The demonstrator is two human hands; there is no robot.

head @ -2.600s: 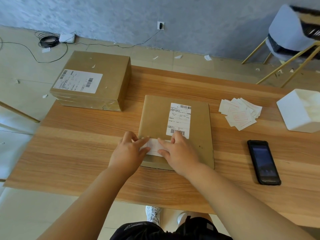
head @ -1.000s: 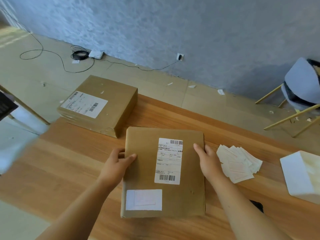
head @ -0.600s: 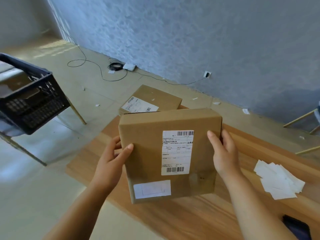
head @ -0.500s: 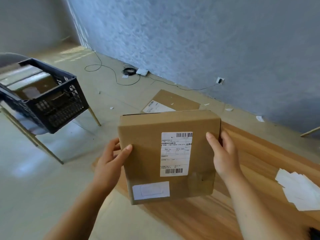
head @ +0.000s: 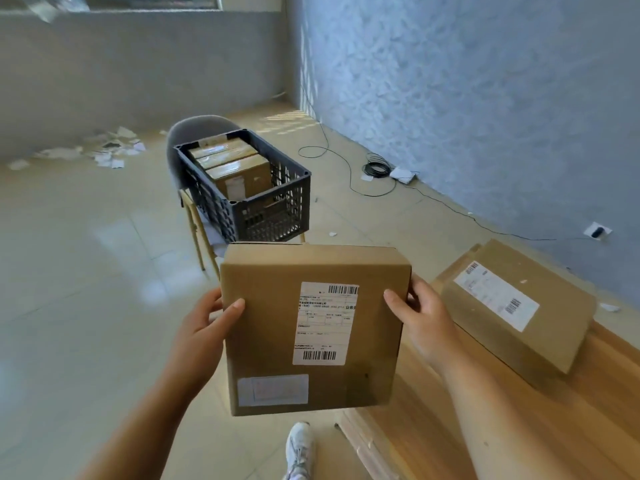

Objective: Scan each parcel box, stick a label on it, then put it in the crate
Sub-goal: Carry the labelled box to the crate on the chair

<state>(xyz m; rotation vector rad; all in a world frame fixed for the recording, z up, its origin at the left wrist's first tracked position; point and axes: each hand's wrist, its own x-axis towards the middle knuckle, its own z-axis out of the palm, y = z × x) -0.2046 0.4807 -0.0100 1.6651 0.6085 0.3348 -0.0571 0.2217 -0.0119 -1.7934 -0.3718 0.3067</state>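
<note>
I hold a flat brown parcel box (head: 266, 327) in the air, off the table's left edge. My left hand (head: 202, 336) grips its left side and my right hand (head: 420, 318) grips its right side. The box carries a printed shipping label (head: 325, 323) and a small white sticker label (head: 273, 389) near its lower left corner. Beyond it, a dark plastic crate (head: 277, 206) sits on a chair and holds several brown boxes. A second parcel box (head: 554, 323) lies on the wooden table (head: 467, 427) at the right.
The chair (head: 197, 129) under the crate stands on the tiled floor. A cable coil (head: 377, 169) and a white adapter lie along the blue wall. Paper scraps (head: 110, 150) litter the far floor. My white shoe (head: 299, 448) shows below the box.
After pressing the small label on, both hands lifted the box from the table and swung it left. My view turned with it, bringing the crate to the centre.
</note>
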